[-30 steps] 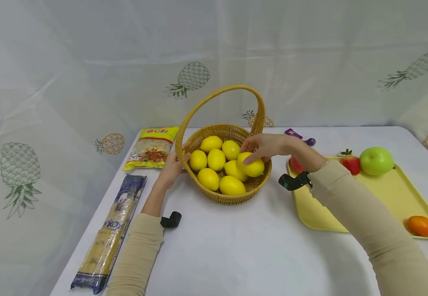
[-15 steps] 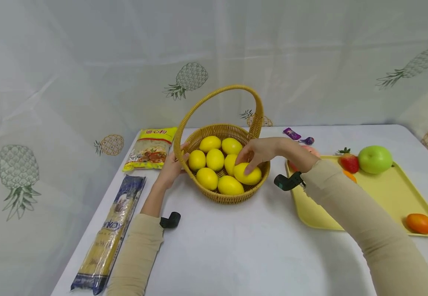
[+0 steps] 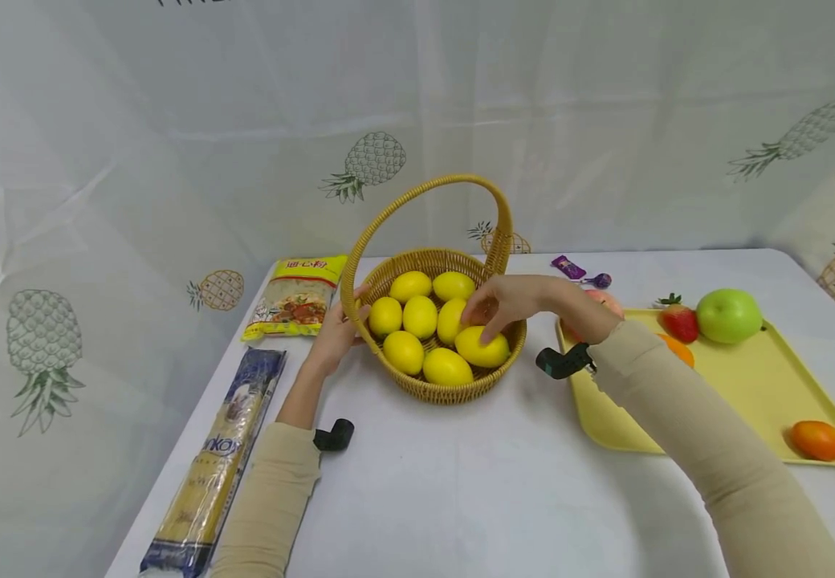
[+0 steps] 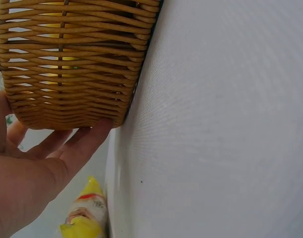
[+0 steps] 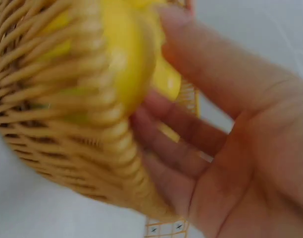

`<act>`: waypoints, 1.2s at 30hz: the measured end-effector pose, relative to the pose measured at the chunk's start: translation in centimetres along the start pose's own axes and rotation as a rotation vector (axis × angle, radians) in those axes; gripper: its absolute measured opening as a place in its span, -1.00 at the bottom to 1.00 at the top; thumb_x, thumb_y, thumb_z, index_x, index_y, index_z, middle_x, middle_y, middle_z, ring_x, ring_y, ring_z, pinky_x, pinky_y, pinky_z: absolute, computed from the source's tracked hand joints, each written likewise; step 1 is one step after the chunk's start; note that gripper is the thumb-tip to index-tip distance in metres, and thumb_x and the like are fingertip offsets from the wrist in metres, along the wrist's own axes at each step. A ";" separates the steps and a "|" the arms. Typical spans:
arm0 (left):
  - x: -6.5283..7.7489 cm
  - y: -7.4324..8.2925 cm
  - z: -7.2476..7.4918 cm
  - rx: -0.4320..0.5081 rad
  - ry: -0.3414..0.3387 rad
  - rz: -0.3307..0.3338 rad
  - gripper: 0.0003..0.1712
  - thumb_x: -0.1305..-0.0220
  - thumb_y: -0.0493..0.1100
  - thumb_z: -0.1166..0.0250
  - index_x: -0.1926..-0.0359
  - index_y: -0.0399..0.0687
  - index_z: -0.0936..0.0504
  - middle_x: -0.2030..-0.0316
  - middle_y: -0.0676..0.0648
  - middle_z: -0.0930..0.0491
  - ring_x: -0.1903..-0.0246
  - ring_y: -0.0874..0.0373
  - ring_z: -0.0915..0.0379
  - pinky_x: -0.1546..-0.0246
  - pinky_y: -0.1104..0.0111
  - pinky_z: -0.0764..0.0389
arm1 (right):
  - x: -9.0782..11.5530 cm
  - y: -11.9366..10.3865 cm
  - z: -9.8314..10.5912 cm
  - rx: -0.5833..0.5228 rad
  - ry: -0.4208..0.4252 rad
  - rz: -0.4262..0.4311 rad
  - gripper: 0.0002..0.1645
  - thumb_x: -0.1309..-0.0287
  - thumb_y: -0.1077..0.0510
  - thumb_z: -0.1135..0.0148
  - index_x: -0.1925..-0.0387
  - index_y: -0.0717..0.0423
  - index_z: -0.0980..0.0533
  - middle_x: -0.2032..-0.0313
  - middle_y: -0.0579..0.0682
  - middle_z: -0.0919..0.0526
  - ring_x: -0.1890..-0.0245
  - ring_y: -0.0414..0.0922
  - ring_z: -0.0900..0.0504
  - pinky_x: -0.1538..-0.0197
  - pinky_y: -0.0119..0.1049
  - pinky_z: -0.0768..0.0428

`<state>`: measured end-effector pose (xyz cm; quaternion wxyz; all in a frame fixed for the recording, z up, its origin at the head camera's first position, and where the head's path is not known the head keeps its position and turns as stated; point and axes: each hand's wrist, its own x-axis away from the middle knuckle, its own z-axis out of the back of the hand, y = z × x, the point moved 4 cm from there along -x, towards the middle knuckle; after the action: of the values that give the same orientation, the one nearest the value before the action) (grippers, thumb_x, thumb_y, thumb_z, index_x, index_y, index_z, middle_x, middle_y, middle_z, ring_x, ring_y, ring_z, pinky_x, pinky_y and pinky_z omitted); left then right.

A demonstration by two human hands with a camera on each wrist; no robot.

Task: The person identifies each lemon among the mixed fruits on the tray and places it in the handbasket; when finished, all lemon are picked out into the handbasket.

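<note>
A brown wicker basket (image 3: pixel 454 395) with a tall arched handle holds several yellow lemons (image 3: pixel 420 317). My right hand (image 3: pixel 515 299) reaches over the right rim, its thumb and fingers on the rightmost lemon (image 3: pixel 482 347), which lies among the others. In the right wrist view that lemon (image 5: pixel 126 54) is blurred, with the thumb above and the fingers beside it; the basket wall hides part of it. My left hand (image 3: pixel 336 335) is at the basket's left side below the handle. In the left wrist view its extended fingers (image 4: pixel 87 144) rest against the woven wall.
A yellow food packet (image 3: pixel 297 297) and a long pasta packet (image 3: pixel 215 457) lie at the left. At the right, a yellow tray (image 3: pixel 753 385) carries a green apple (image 3: pixel 728 315), a strawberry (image 3: pixel 679 323) and an orange oval fruit (image 3: pixel 818 440). Purple-wrapped candies (image 3: pixel 569 267) lie behind.
My right hand has lowered the lemon from above the others into the basket's right side; it has barely moved in the last half second. My left hand stays at the basket.
</note>
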<state>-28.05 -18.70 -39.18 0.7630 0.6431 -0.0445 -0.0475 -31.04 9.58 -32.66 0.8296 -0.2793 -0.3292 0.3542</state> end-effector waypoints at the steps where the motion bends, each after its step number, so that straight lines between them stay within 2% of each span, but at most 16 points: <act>1: -0.1 0.0 0.0 0.001 -0.001 -0.003 -0.45 -0.53 -0.15 0.02 -0.48 0.05 -0.19 -0.41 -0.17 -0.16 -0.28 -0.15 -0.23 -0.03 -0.07 -0.52 | 0.0 -0.1 0.0 0.016 -0.006 -0.003 -0.56 -0.09 0.13 -0.43 -0.04 0.12 -0.60 0.11 -0.03 -0.61 0.12 -0.05 -0.48 -0.01 -0.22 -0.53; 4: -0.2 0.1 0.1 -0.004 0.000 -0.013 -0.44 -0.52 -0.13 0.01 -0.48 0.04 -0.19 -0.41 -0.18 -0.16 -0.28 -0.15 -0.22 -0.02 -0.07 -0.52 | -0.2 -0.3 -0.2 0.059 -0.027 -0.015 -0.55 -0.10 0.14 -0.42 -0.04 0.12 -0.59 0.10 -0.02 -0.60 0.09 -0.03 -0.47 -0.04 -0.20 -0.52; 8: -0.3 0.1 0.0 -0.003 -0.001 -0.017 -0.44 -0.52 -0.13 0.01 -0.48 0.04 -0.19 -0.40 -0.18 -0.16 -0.27 -0.15 -0.23 -0.02 -0.07 -0.52 | -0.6 0.0 -0.5 0.060 -0.035 -0.043 -0.57 -0.09 0.16 -0.42 -0.03 0.11 -0.59 0.07 -0.04 -0.61 0.06 -0.05 -0.50 -0.09 -0.21 -0.53; 14: -0.2 -0.1 0.0 0.001 -0.005 -0.012 -0.45 -0.53 -0.17 0.04 -0.48 0.03 -0.18 -0.42 -0.18 -0.13 -0.28 -0.16 -0.21 -0.03 -0.09 -0.51 | -0.4 0.2 -0.6 0.050 -0.025 0.008 -0.56 -0.08 0.25 -0.41 -0.05 0.17 -0.58 0.11 -0.02 -0.62 0.08 -0.03 -0.52 -0.07 -0.22 -0.55; 19: -0.2 -0.1 0.1 0.003 -0.004 -0.024 -0.45 -0.53 -0.19 0.03 -0.48 0.01 -0.18 -0.40 -0.20 -0.16 -0.26 -0.17 -0.23 -0.01 -0.08 -0.52 | 0.0 -0.1 -0.4 0.077 -0.028 0.013 -0.51 -0.03 0.30 -0.44 -0.06 0.19 -0.56 0.20 0.05 -0.57 0.17 -0.05 -0.53 0.00 -0.23 -0.56; 26: -0.3 0.0 0.5 0.009 -0.003 -0.044 -0.44 -0.53 -0.21 0.05 -0.49 -0.02 -0.15 -0.42 -0.22 -0.11 -0.26 -0.21 -0.22 0.00 -0.09 -0.53 | -0.3 -0.5 -0.4 0.104 -0.032 -0.022 -0.48 -0.02 0.27 -0.45 -0.08 0.15 -0.56 0.17 0.07 -0.55 0.16 -0.05 -0.53 -0.03 -0.23 -0.56; 30: -0.4 -0.3 0.5 0.011 -0.008 -0.035 -0.44 -0.53 -0.18 0.03 -0.48 -0.01 -0.17 -0.42 -0.20 -0.10 -0.27 -0.18 -0.22 0.00 -0.06 -0.54 | -0.2 -0.4 -0.2 0.063 -0.018 0.012 -0.53 -0.06 0.25 -0.43 -0.06 0.16 -0.57 0.19 0.06 -0.55 0.17 -0.05 -0.50 0.01 -0.24 -0.55; 33: -0.5 -0.2 0.6 -0.024 -0.036 -0.037 -0.44 -0.52 -0.18 0.02 -0.48 -0.04 -0.17 -0.42 -0.22 -0.09 -0.27 -0.20 -0.21 -0.01 -0.07 -0.53 | 0.2 -0.3 0.0 0.041 0.007 0.048 -0.56 -0.08 0.24 -0.41 -0.04 0.19 -0.57 0.22 0.05 -0.56 0.18 -0.05 -0.48 0.03 -0.24 -0.56; 36: -0.7 0.5 1.0 -0.166 -0.055 -0.033 -0.41 -0.51 -0.17 -0.01 -0.48 -0.10 -0.15 -0.41 -0.27 -0.12 -0.27 -0.25 -0.21 -0.07 -0.09 -0.48 | 1.4 -0.5 0.5 0.105 0.059 0.064 -0.60 -0.11 0.23 -0.40 -0.02 0.18 -0.58 0.18 0.03 -0.61 0.13 -0.03 -0.53 0.00 -0.20 -0.57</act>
<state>-28.87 -19.50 -38.52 0.8114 0.5766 -0.0507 -0.0813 -30.43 10.48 -31.51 0.8407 -0.2562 -0.2765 0.3888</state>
